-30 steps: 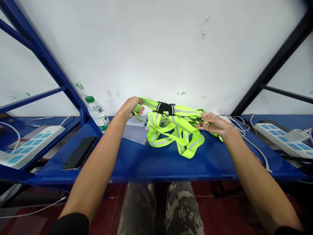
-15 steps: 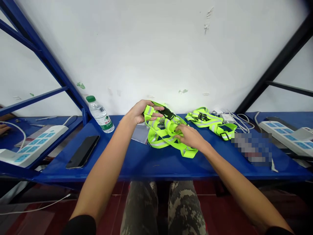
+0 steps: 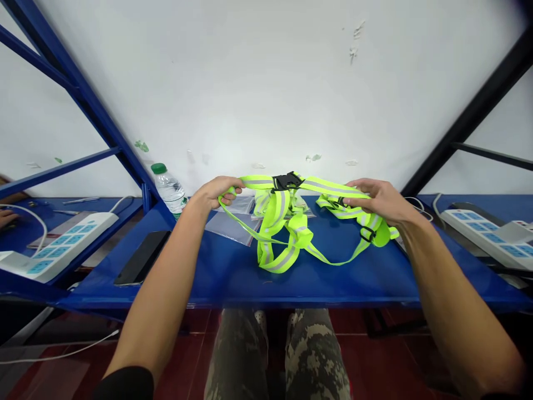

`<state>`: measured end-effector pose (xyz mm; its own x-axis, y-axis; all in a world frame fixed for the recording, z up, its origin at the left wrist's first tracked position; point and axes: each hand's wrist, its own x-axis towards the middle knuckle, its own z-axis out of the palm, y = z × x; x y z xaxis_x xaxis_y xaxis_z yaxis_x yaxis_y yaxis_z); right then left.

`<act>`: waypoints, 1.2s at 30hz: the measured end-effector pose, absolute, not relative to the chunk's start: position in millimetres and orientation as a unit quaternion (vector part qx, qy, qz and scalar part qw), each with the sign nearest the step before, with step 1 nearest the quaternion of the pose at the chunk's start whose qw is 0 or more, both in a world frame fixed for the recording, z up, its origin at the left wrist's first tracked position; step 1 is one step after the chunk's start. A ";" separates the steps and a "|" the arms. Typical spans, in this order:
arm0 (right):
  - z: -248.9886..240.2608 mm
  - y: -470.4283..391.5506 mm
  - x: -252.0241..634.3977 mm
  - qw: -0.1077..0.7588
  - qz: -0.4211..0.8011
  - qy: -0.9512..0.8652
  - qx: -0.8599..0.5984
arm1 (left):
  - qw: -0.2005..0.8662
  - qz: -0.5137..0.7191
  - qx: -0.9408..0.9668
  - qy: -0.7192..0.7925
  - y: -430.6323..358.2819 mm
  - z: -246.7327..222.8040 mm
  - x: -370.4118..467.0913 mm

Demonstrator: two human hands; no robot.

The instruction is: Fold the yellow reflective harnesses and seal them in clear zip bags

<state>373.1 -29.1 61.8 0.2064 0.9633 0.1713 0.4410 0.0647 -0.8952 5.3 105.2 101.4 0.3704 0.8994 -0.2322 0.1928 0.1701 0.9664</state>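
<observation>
A neon yellow reflective strap harness [image 3: 278, 258] with grey stripes is stretched between both hands above the blue table. Its black side-release buckle [image 3: 287, 181] lies midway along the taut strap and appears fastened. My left hand [image 3: 220, 191] is closed around the strap's left end. On the right, my right hand [image 3: 377, 200] pinches the strap between thumb and fingers. Looser loops hang down in the middle, and one thin strap sags toward a black slider [image 3: 367, 234] under my right hand. Behind that hand lies a second yellow harness [image 3: 337, 206], partly covered.
Clear plastic bags [image 3: 231, 225] lie flat behind my left hand. A water bottle [image 3: 170, 189] and a black phone [image 3: 142, 258] are on the left. Power strips [image 3: 75, 241] stand at both sides, beside the blue frame [image 3: 95, 116]. Another person's hand [image 3: 6, 216] shows at far left.
My hands have moved apart, the left one leftward and the right one rightward. The bunched harness is now pulled out, with its buckle strap taut between them.
</observation>
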 end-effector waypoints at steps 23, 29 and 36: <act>57.8 -0.5 280.8 0.309 0.266 -0.741 -0.535 | 0.377 0.411 0.663 0.499 81.2 130.4 62.7; 94.2 0.7 350.2 0.310 0.097 -0.690 -0.647 | 0.336 0.480 0.614 0.528 110.9 143.5 38.7; 150.8 16.3 388.0 0.636 0.129 -0.496 -0.576 | 0.263 0.441 0.648 0.562 124.9 176.6 25.6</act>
<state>388.0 16.3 150.8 0.4739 0.7366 0.4826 0.4077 0.3022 -0.8617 25.6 124.9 176.6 -0.0210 0.9610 0.2757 0.4970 -0.2292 0.8370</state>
